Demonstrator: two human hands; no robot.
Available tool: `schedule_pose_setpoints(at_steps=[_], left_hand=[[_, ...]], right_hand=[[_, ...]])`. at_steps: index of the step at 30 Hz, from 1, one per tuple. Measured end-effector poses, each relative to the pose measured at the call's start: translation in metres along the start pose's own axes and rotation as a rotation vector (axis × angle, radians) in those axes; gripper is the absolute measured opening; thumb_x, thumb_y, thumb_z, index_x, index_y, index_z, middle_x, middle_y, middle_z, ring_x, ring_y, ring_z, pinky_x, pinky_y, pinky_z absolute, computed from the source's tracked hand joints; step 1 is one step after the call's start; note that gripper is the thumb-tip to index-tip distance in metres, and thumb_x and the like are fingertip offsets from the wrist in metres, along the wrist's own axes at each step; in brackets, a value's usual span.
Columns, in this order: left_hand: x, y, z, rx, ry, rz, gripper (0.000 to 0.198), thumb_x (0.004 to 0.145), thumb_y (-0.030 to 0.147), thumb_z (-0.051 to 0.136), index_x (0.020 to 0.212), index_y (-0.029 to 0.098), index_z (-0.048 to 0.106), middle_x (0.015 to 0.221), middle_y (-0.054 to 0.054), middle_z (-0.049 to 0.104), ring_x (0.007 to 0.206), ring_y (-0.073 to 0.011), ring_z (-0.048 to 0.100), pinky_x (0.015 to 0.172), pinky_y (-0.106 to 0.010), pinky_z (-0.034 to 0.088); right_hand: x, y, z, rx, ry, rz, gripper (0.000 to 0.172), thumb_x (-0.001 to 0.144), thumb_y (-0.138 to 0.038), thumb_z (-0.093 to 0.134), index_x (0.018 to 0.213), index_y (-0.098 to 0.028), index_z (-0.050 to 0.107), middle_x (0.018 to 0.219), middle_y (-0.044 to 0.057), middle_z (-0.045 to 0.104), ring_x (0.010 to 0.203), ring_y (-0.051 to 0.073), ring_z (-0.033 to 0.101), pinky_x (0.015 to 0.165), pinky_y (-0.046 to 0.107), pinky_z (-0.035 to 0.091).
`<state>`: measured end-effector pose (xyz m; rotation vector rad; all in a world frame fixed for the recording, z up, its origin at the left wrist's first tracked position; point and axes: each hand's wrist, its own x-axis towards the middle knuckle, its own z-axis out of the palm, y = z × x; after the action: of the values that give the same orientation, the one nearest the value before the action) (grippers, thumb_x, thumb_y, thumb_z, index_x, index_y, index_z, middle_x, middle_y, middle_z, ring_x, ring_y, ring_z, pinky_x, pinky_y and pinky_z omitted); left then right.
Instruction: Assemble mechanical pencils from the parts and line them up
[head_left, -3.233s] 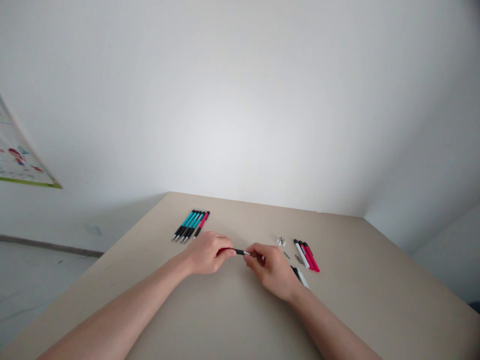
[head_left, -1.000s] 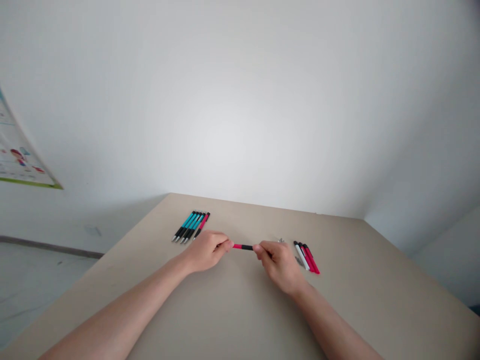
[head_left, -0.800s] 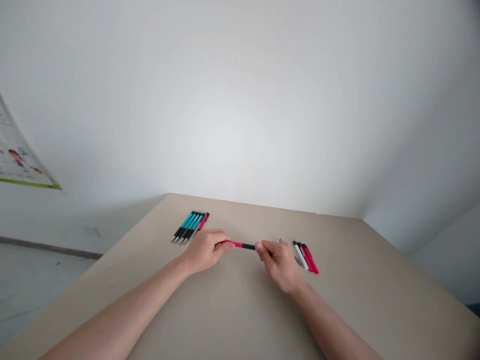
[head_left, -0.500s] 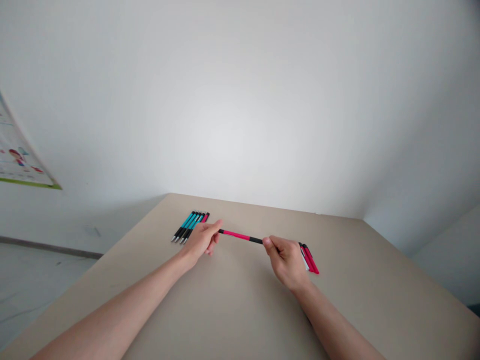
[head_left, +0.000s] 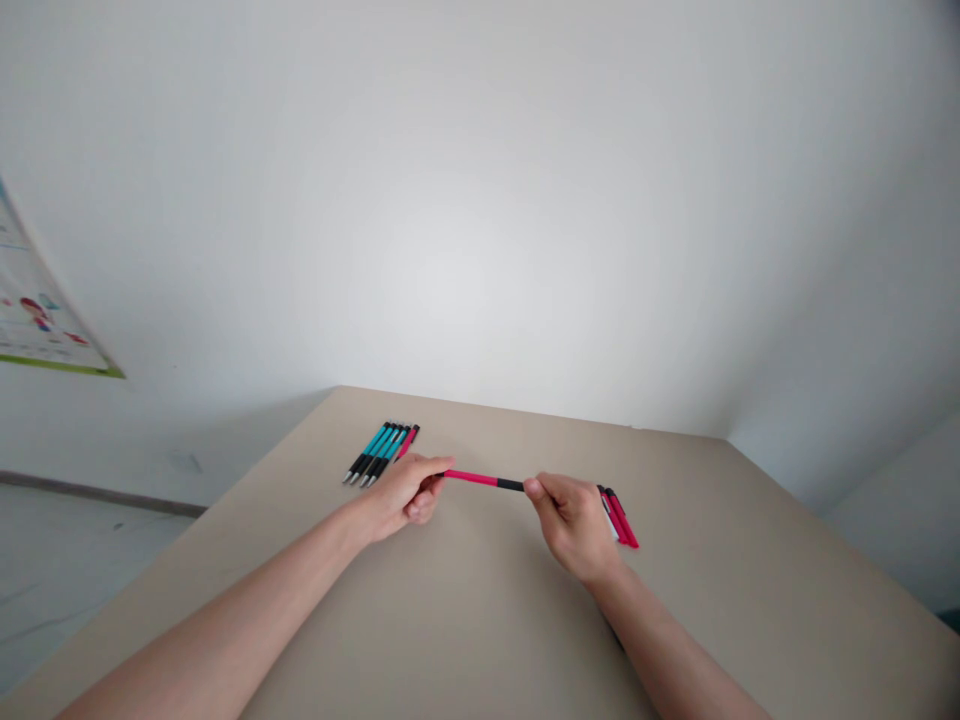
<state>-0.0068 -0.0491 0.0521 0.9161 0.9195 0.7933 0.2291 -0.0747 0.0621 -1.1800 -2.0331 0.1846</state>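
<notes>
A pink and black pen (head_left: 472, 479) stretches between my two hands above the table. My left hand (head_left: 405, 493) is closed on its pink end, thumb along the top. The black grip end goes into my right hand (head_left: 574, 520), whose fingers are wrapped around it and hide the tip. Beyond my left hand lies a row of several blue and black pens (head_left: 373, 452), with a pink pen (head_left: 407, 440) at its right side. Partly hidden behind my right hand are pink pens (head_left: 621, 518) and a white one (head_left: 612, 527).
The beige table (head_left: 450, 620) meets a white wall (head_left: 480, 220) at its back edge. A poster (head_left: 45, 320) hangs on the wall at the left. Some dark thing (head_left: 615, 636) shows beside my right forearm, too little of it to name.
My left hand has shifted slightly down and its grip covers more of the pen's pink end. The pen's left end is a little lower. My right hand has hardly moved.
</notes>
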Motion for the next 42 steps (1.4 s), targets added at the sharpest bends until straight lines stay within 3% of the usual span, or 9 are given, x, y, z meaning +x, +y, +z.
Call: schedule_pose_setpoints(at_steps=[18, 20, 24, 27, 32, 42], left_hand=[[-0.001, -0.001, 0.002, 0.153, 0.081, 0.274, 0.039, 0.069, 0.047, 0.069, 0.061, 0.012, 0.054, 0.04, 0.005, 0.042, 0.034, -0.0035, 0.031, 0.038, -0.019, 0.017], [-0.002, 0.0, 0.001, 0.134, 0.077, 0.219, 0.041, 0.07, 0.049, 0.067, 0.059, 0.012, 0.055, 0.038, 0.005, 0.042, 0.032, -0.0035, 0.029, 0.037, -0.019, 0.015], [-0.004, 0.003, -0.002, 0.014, -0.051, -0.082, 0.051, 0.076, 0.053, 0.055, 0.044, 0.013, 0.052, 0.029, 0.005, 0.031, 0.027, -0.004, 0.022, 0.037, -0.021, 0.01], [-0.006, 0.006, -0.002, -0.085, -0.112, -0.213, 0.048, 0.076, 0.048, 0.054, 0.042, 0.014, 0.049, 0.027, 0.006, 0.025, 0.026, -0.0041, 0.017, 0.036, -0.021, 0.007], [-0.008, 0.012, -0.002, -0.166, -0.142, -0.284, 0.034, 0.074, 0.035, 0.057, 0.049, 0.014, 0.046, 0.031, 0.007, 0.028, 0.029, -0.0033, 0.014, 0.034, -0.019, 0.007], [-0.006, 0.011, -0.007, -0.294, -0.18, -0.33, 0.026, 0.074, 0.029, 0.058, 0.057, 0.011, 0.049, 0.04, 0.006, 0.036, 0.031, -0.0012, 0.016, 0.031, -0.014, 0.007]], right_hand=[[0.001, -0.001, 0.0, 0.027, 0.019, 0.036, 0.046, 0.094, -0.037, 0.036, 0.052, -0.02, 0.028, 0.047, -0.003, 0.032, 0.045, 0.01, 0.028, 0.046, 0.026, 0.021], [0.0, -0.001, 0.0, 0.018, 0.02, 0.022, 0.045, 0.094, -0.036, 0.036, 0.052, -0.02, 0.03, 0.048, -0.003, 0.033, 0.046, 0.01, 0.028, 0.046, 0.026, 0.021], [0.0, 0.0, -0.001, 0.007, -0.003, -0.028, 0.043, 0.095, -0.034, 0.036, 0.054, -0.02, 0.032, 0.049, -0.003, 0.036, 0.046, 0.01, 0.031, 0.048, 0.025, 0.023], [0.0, -0.002, -0.003, 0.002, -0.02, -0.061, 0.042, 0.095, -0.034, 0.035, 0.055, -0.02, 0.034, 0.05, -0.002, 0.038, 0.047, 0.011, 0.034, 0.049, 0.025, 0.024], [0.002, -0.001, -0.004, -0.008, -0.029, -0.105, 0.043, 0.096, -0.034, 0.034, 0.055, -0.02, 0.036, 0.051, -0.002, 0.04, 0.047, 0.012, 0.034, 0.05, 0.026, 0.024], [0.001, 0.0, -0.002, 0.005, -0.041, -0.096, 0.04, 0.095, -0.033, 0.036, 0.057, -0.021, 0.03, 0.052, -0.003, 0.036, 0.048, 0.012, 0.032, 0.051, 0.026, 0.023]])
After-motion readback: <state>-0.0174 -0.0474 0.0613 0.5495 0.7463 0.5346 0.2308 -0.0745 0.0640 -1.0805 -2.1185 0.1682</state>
